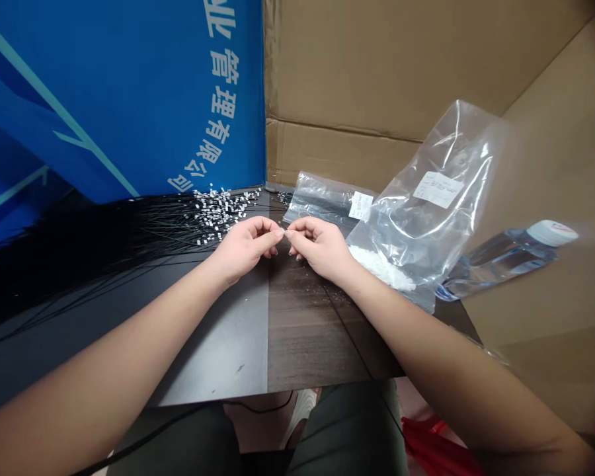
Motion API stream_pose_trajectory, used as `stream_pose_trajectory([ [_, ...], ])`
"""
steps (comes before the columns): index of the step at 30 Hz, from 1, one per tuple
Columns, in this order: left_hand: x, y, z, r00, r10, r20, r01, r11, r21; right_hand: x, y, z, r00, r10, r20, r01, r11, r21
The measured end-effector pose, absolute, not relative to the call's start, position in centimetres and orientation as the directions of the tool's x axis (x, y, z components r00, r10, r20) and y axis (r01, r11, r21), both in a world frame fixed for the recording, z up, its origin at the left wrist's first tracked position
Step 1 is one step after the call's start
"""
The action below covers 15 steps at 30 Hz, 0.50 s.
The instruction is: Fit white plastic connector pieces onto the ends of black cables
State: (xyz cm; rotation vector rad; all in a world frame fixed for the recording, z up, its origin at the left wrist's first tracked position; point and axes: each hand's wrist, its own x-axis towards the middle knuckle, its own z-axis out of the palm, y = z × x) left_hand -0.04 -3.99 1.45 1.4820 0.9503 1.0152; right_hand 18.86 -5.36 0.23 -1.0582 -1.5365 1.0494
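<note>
My left hand (pixel 250 243) and my right hand (pixel 320 246) meet fingertip to fingertip above the table, each closed in a pinch. Between them is a small white piece (pixel 282 231), mostly covered by the fingers. A thin black wire (pixel 350 334) runs out from under my right hand and over the table's front edge; its upper end is hidden. Left of my left hand lies a big heap of black wires (pixel 104 221) with small white connectors (pixel 218 210) on their ends. Beside my right wrist, a clear plastic bag (pixel 439 228) holds many small white pieces (pixel 381 266).
A second labelled clear bag (pixel 322 198) lies flat behind my hands. At the right, a water bottle (pixel 508 258) with a white cap leans over. Cardboard walls (pixel 357 73) and a blue printed panel (pixel 129 86) enclose the table (pixel 297 350). Something red (pixel 436 443) is below its edge.
</note>
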Motion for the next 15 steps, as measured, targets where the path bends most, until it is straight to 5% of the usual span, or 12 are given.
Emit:
stream_pose_trajectory([
  [7, -0.1, -4.1, 1.2, 0.301, 0.941, 0.155, 0.170, -0.213, 0.962, 19.0, -5.1, 0.1, -0.153, 0.961, 0.231, 0.151, 0.254, -0.955],
  [15, -0.5, -4.3, 2.3, 0.351, 0.857, 0.377, 0.491, -0.511, 0.706, 18.6, -5.3, 0.3, -0.152, 0.970, 0.188, 0.100, 0.205, -0.974],
])
